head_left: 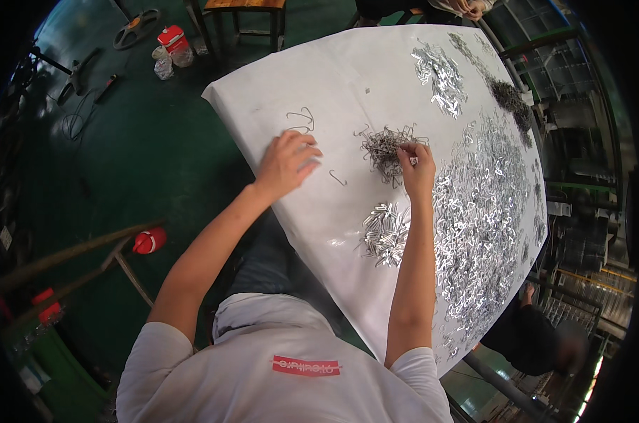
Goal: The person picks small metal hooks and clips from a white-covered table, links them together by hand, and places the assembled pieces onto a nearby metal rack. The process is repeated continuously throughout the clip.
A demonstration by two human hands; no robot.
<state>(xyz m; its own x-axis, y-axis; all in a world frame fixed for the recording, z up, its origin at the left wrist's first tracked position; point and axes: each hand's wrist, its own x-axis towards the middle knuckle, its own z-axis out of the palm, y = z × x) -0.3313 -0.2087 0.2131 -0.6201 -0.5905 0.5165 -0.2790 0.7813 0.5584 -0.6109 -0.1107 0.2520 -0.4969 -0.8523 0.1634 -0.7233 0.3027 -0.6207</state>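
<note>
My left hand (285,163) hovers over the white-covered table (319,95), fingers apart and nothing seen in them. Just beyond its fingertips lie a few bent wire hooks (303,118). A single wire hook (338,178) rests to its right. At the right edge of a tangled pile of dark wire hooks (384,151), my right hand (420,169) is closed in a pinch on a wire hook, mostly hidden by the fingers. Nearer to me, left of my right forearm, is a heap of shiny metal pieces (384,236).
Many shiny hook-shaped pieces (482,225) cover the table's right side. Another shiny heap (439,77) and a dark heap (511,102) lie farther off. One person (538,342) is at the right edge; another person's hands (467,8) show at the far side. A wooden stool (245,5) stands beyond.
</note>
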